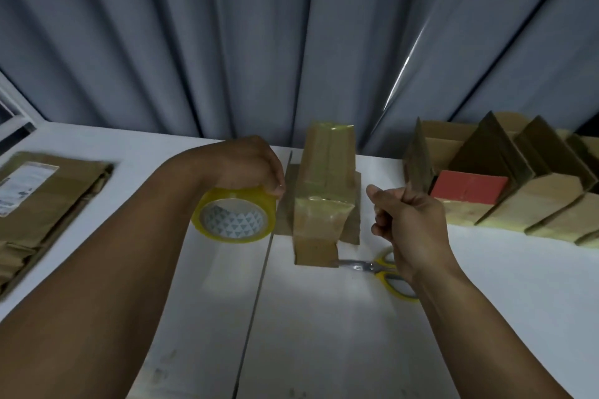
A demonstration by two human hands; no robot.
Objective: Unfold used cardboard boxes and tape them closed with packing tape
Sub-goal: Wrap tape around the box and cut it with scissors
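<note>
- Cardboard box point(325, 191): stands on the white table point(324, 334) between the two hands. It is already unfolded into a block.
- Progress on the box: glossy yellowish tape runs along its top seam and wraps down over the near end. Brown flaps jut out low on its left and right sides and appear unsealed, so this box is judged partly taped, with side or cross strips probably left.
- Orientation: the box's long axis runs from the person toward the curtain point(259, 42). The near short end faces the camera, and the taped seam follows the same line.
- Tape roll point(233, 217): just left of the box and lifted off the table, with its open core facing the camera.
- Left hand point(246, 165): grips the roll from above, fingers curled over its rim, close to the box's left flap.
- Right hand point(411, 220): just right of the box, fingers curled and thumb pointing toward it. Whether it pinches a clear tape end cannot be told.
- Scissors point(363, 266): lie at the box's near right corner, blades toward the box, yellow handles partly hidden by the right wrist.
- Flattened boxes point(48, 197): stacked well left of the box, judged still to be done.
- Row of assembled boxes point(534, 204): right of the box. Pale tape shows on their near faces.
</note>
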